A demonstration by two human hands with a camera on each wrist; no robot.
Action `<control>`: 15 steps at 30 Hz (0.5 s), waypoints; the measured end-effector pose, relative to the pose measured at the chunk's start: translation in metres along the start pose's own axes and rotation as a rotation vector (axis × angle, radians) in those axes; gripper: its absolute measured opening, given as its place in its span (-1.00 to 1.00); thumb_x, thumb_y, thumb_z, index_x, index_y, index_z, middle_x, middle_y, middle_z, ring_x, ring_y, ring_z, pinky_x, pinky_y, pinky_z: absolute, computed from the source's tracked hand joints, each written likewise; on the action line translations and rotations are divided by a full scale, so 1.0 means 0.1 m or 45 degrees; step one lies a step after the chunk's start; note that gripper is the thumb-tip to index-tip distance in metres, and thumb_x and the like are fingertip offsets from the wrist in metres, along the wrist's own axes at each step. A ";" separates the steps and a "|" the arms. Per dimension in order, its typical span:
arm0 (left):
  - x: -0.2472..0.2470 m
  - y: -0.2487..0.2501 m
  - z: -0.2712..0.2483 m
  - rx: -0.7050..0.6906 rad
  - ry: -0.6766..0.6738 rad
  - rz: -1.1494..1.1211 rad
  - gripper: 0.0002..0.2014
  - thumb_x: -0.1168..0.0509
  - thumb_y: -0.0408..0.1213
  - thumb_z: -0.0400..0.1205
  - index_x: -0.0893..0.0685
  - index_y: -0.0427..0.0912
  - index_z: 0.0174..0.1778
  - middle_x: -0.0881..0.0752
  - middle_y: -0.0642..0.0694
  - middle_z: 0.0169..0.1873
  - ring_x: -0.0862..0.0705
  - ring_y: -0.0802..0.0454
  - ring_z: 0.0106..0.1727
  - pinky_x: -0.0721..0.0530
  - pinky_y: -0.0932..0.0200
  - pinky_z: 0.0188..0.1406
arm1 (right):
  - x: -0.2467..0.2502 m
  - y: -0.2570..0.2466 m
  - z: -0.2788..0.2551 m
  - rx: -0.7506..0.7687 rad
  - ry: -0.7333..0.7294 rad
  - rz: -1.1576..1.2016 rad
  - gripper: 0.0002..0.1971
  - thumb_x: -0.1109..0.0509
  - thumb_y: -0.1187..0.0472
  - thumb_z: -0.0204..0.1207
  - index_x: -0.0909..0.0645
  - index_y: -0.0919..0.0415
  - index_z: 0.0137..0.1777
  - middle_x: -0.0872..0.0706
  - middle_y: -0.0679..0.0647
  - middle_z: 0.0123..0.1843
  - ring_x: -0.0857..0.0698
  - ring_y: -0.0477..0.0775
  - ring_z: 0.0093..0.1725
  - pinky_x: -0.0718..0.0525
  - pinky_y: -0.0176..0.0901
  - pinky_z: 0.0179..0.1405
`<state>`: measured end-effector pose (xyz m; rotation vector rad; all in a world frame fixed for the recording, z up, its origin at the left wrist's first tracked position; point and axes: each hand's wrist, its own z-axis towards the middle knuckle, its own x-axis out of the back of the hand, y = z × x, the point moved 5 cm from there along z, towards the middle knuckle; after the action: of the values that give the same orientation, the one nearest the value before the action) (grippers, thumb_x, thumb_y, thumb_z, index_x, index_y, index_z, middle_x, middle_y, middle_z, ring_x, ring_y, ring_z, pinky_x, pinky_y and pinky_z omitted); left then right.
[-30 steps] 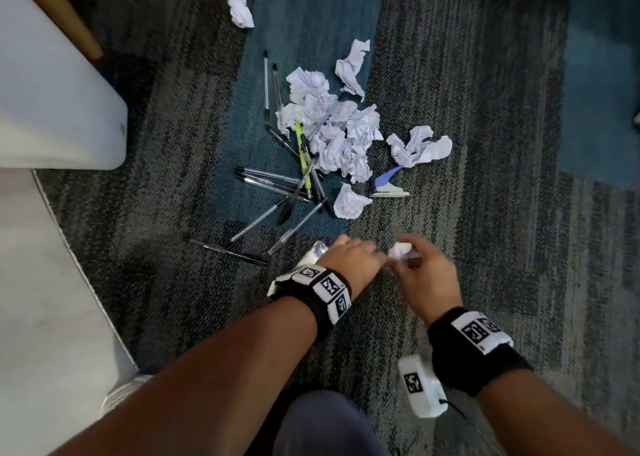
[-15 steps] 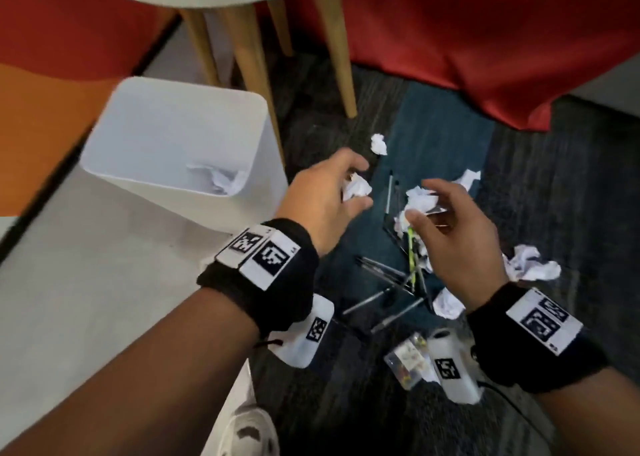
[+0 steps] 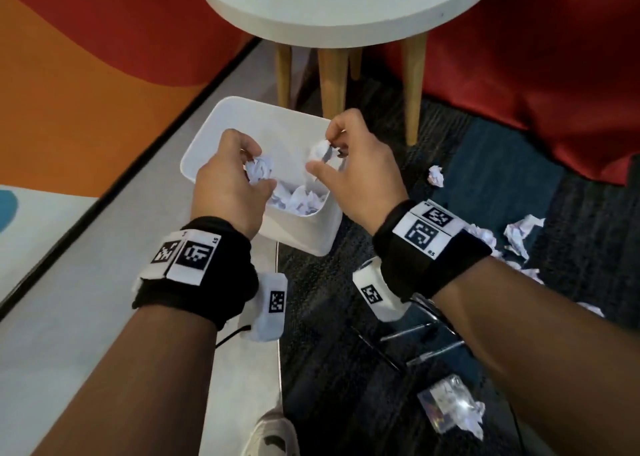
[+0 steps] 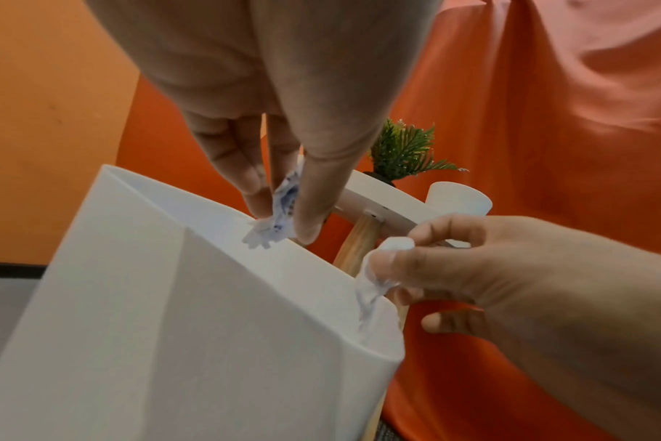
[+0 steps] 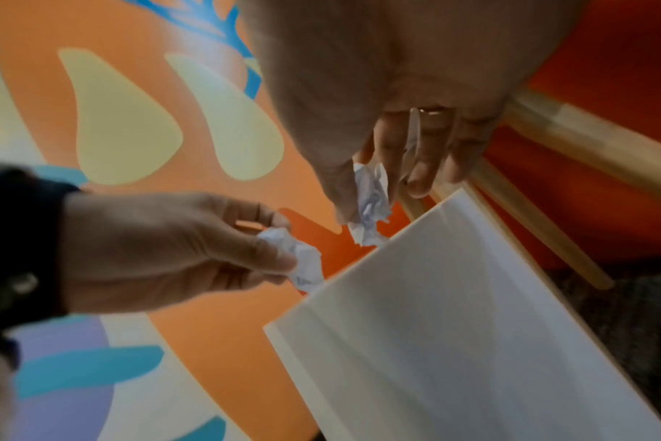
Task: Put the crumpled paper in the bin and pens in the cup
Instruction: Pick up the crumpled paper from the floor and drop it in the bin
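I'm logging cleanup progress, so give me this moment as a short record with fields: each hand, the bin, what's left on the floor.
left hand: pinches a crumpled paper ball over the bin
right hand: pinches another paper wad over the bin
bin: white, upright on the floor, crumpled paper already inside
floor leftovers: paper balls and pens on the carpet
cup: not identifiable

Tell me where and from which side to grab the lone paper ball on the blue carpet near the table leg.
Pinch the lone paper ball across its middle, coming straight down from above: it lies loose on the carpet, clear of other things, and its creases likely give fingertips purchase.
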<state>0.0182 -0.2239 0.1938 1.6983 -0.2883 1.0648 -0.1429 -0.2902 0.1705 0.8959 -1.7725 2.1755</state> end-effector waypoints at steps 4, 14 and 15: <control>-0.01 -0.02 0.02 -0.017 -0.005 0.034 -0.67 -0.46 -0.39 0.50 -0.51 -0.04 0.07 -0.61 0.04 -0.07 -0.63 -0.06 -0.06 -0.61 0.07 -0.02 | -0.19 0.01 0.09 0.050 -0.158 -0.346 -0.64 -0.54 0.01 0.43 -0.53 0.02 0.16 -0.71 -0.07 0.11 -0.53 0.13 0.26 -0.42 0.01 0.22; -0.20 0.01 0.02 -0.177 -0.138 0.184 -0.54 -0.47 -0.44 0.47 -0.68 0.10 0.21 -0.65 -0.05 0.25 -0.65 -0.07 0.18 -0.57 0.14 0.26 | 0.22 0.73 -0.59 -0.137 0.154 -0.086 -0.81 -0.34 0.05 0.57 -0.56 -0.03 0.15 -0.69 -0.10 0.10 -0.61 0.08 0.15 -0.57 0.23 0.20; -0.23 0.03 0.00 -0.214 -0.173 0.227 -0.50 -0.47 -0.45 0.46 -0.67 0.09 0.28 -0.60 -0.06 0.35 -0.61 -0.07 0.27 -0.51 0.16 0.36 | 0.27 0.90 -0.75 -0.187 0.138 -0.090 -0.84 -0.33 0.07 0.59 -0.57 -0.01 0.14 -0.70 -0.09 0.08 -0.63 0.07 0.13 -0.59 0.20 0.18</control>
<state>0.0032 -0.2324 0.1788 1.6177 -0.6090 1.0251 -0.2343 -0.2490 0.1040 0.7792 -1.7932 1.9812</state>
